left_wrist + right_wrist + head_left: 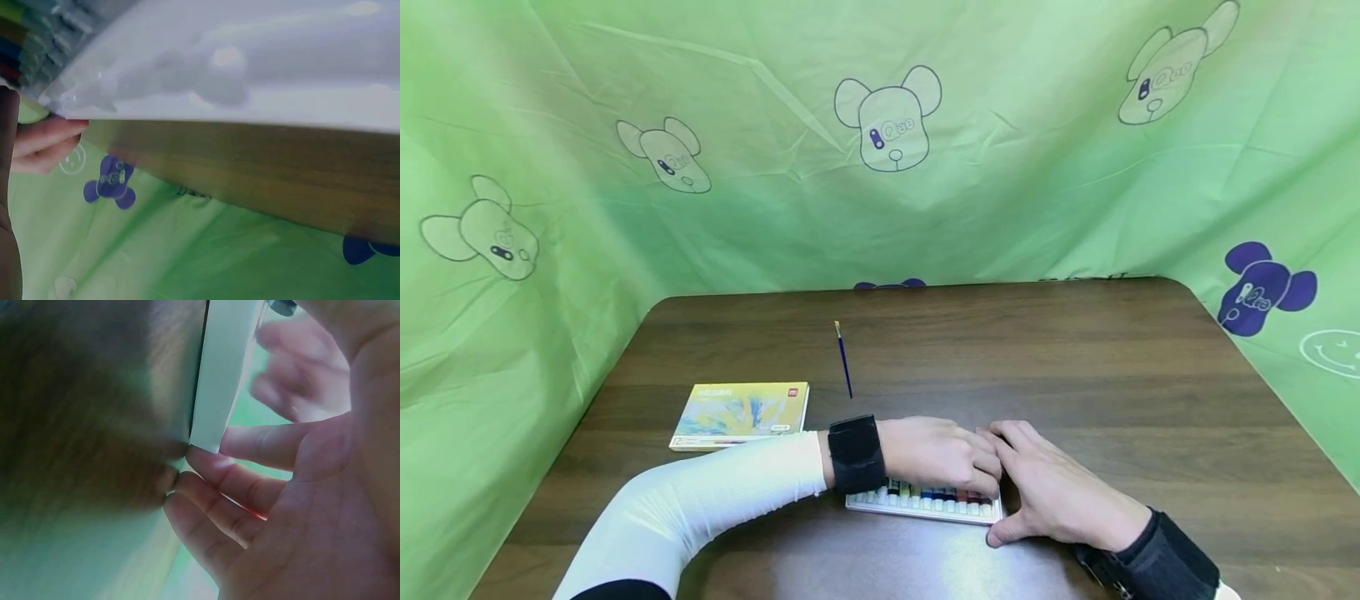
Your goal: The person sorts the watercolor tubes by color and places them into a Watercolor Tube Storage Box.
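A white tray (917, 512) of small paint tubes (943, 495) with white caps lies near the table's front edge. My left hand (936, 454) reaches across it from the left, knuckles up, over the tubes at its right end. Its fingertips are hidden, so I cannot tell whether they pinch a tube. At the tray's right end is my right hand (1052, 492), fingers forward and thumb spread toward the near corner. In the right wrist view, its extended fingers (240, 481) touch the corner of the white tray (222, 375). The left wrist view shows the tray's glossy side (281, 75) close up.
A yellow and blue illustrated box (741, 412) lies on the brown table (1075, 358) at the left, partly behind my left sleeve (715, 500). Beyond the tray is a thin paintbrush (844, 362) with a dark blue handle. A green printed cloth (1000, 208) hangs around the table.
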`<state>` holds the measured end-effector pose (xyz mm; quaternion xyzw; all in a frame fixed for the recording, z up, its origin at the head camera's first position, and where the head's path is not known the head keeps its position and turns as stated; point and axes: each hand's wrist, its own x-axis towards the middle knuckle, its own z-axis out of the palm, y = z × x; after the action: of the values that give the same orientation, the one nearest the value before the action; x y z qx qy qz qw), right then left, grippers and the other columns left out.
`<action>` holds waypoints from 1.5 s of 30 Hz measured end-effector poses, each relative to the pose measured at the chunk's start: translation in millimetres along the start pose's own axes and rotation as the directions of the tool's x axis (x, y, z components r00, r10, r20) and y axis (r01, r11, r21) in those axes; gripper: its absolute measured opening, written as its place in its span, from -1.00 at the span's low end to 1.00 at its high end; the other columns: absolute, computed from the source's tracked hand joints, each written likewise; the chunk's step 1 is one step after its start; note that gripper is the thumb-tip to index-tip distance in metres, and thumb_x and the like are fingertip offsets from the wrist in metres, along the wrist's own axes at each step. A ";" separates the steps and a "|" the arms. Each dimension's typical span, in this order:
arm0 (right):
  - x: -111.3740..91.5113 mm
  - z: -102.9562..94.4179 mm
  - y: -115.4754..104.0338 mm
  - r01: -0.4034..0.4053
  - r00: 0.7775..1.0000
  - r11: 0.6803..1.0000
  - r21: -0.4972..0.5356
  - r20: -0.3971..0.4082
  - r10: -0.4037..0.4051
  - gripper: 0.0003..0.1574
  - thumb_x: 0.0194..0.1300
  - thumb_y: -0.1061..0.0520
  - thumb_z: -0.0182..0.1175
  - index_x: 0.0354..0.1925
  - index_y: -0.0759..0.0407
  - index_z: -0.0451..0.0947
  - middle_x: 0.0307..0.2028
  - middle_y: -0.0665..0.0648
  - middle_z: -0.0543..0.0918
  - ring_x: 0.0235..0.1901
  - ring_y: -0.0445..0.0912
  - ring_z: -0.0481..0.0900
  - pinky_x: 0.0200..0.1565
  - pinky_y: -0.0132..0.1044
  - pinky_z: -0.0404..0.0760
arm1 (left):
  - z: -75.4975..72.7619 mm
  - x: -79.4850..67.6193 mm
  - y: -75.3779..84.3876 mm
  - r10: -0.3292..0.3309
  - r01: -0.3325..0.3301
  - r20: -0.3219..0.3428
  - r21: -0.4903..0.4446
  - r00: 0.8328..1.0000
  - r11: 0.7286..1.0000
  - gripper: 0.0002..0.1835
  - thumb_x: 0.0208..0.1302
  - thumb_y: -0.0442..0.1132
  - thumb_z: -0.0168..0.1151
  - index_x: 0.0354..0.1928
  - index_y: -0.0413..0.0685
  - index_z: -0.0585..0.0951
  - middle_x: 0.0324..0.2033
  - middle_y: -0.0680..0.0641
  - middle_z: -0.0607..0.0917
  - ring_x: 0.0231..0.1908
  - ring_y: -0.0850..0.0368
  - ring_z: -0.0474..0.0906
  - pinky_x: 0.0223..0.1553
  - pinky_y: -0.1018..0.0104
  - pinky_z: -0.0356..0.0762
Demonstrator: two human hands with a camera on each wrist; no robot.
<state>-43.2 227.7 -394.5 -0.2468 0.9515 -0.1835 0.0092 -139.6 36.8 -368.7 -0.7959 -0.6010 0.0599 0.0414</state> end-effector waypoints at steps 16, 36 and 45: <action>3.1 -1.3 -1.4 -0.093 0.992 0.996 0.002 0.090 0.092 0.49 -0.34 -0.60 0.42 0.36 0.26 0.32 0.24 0.20 0.38 0.21 0.08 0.35 0.15 0.07 0.49 | 6.8 -116.5 -18.7 -0.666 0.652 -0.254 -0.146 0.702 0.744 -0.79 0.35 -0.06 0.24 -0.08 0.08 0.72 -0.18 0.11 0.72 -0.13 0.22 0.63 -0.11 0.31 0.62; 3.9 1.1 -4.5 -0.085 0.994 0.996 -0.028 0.061 0.086 0.49 -0.34 -0.61 0.42 0.35 0.28 0.33 0.22 0.20 0.41 0.22 0.07 0.36 0.12 0.03 0.52 | 3.7 -138.7 -81.2 -0.972 0.968 0.200 -0.242 0.120 0.070 -0.59 0.15 0.02 0.42 -0.65 -0.03 0.50 -0.67 0.08 0.45 -0.58 0.12 0.47 -0.43 0.21 0.50; 3.3 -0.5 -7.9 -0.067 0.996 0.997 -0.026 0.055 0.068 0.64 -0.36 -0.74 0.26 0.42 0.30 0.21 0.28 0.22 0.37 0.25 0.08 0.36 0.14 0.05 0.51 | 8.6 -128.2 -87.3 -0.962 0.982 0.260 -0.188 0.080 0.030 -0.57 0.07 0.08 0.48 -0.59 -0.06 0.53 -0.50 -0.03 0.62 -0.39 0.00 0.62 -0.29 0.13 0.59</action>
<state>-42.4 219.9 -391.0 -0.2197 0.9608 -0.1646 0.0389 -258.6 -62.6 -359.3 -0.1683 -0.9812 -0.0570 -0.0751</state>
